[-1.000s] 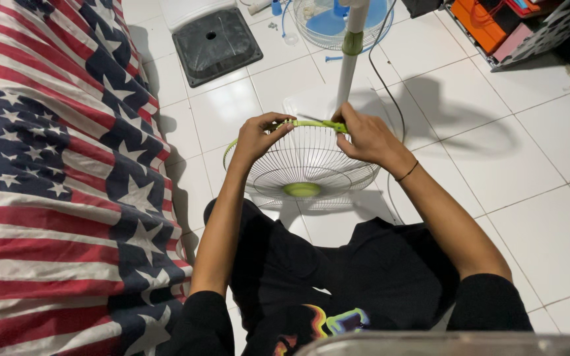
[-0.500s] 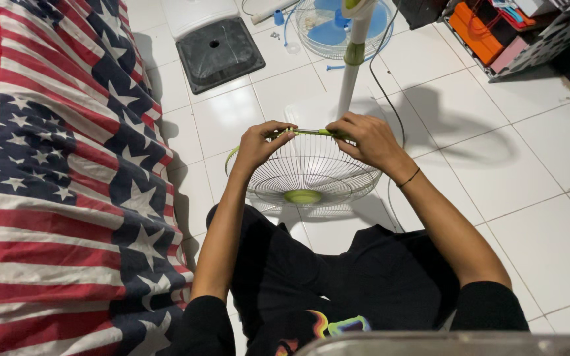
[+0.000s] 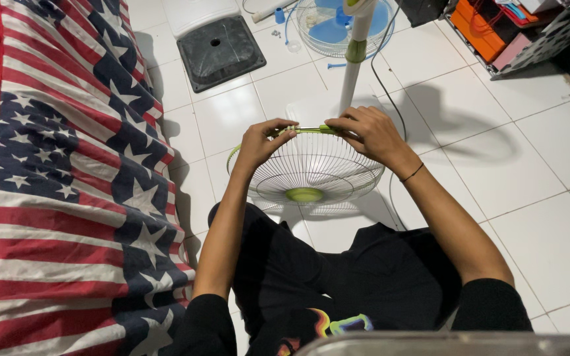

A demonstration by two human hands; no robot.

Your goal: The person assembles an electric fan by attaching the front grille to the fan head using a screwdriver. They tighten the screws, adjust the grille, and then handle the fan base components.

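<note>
While both the left hand and right hand pinch the green rim of the wire fan guard, their fingertips hide the join between them.

Left hand: your left hand pinches the green rim band.
Right hand: your right hand grips the band atop the wire fan guard.
Surroundings: white pole behind; flag cloth left.

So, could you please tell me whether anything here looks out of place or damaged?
The fan is in pieces: a wire grille held at its green rim by both hands, a blue-bladed part and a dark base lying apart on the floor. No visible damage.
</note>
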